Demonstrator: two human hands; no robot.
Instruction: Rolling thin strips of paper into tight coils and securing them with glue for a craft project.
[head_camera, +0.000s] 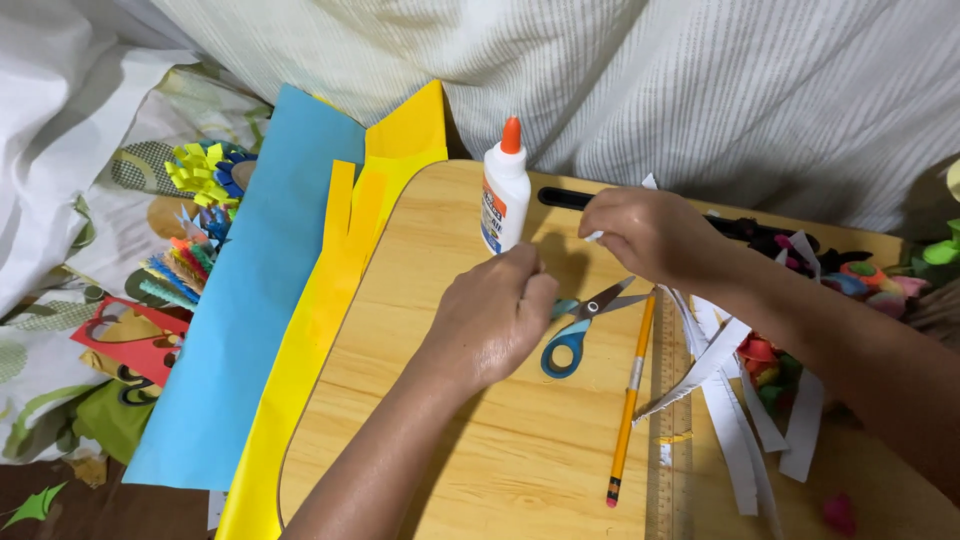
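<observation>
— How many hands are over the table (480, 450)?

— Two, both the person's own. The left hand (495, 318) sits near the middle, its fingers curled shut with the tips pinched together; what they pinch is too small to tell. The right hand (650, 235) is just beyond it, fingers closed on one thin white paper strip (597, 236), whose end pokes out on the left side of the fist.

— And the tools?

— One glue bottle (506, 195), white with an orange cap, standing upright just behind the left hand. One pair of scissors (583, 325) with blue handles, lying flat between the hands, partly under the left one. One yellow pencil (630, 400) beside them, and one clear ruler (680, 430) just right of the pencil.

— Paper?

— One blue sheet (240, 320) and one yellow sheet (310, 350) along the table's left edge, the yellow overlapping the wood. Several loose white strips (735, 440) lie at the right; I cannot count them exactly.
</observation>
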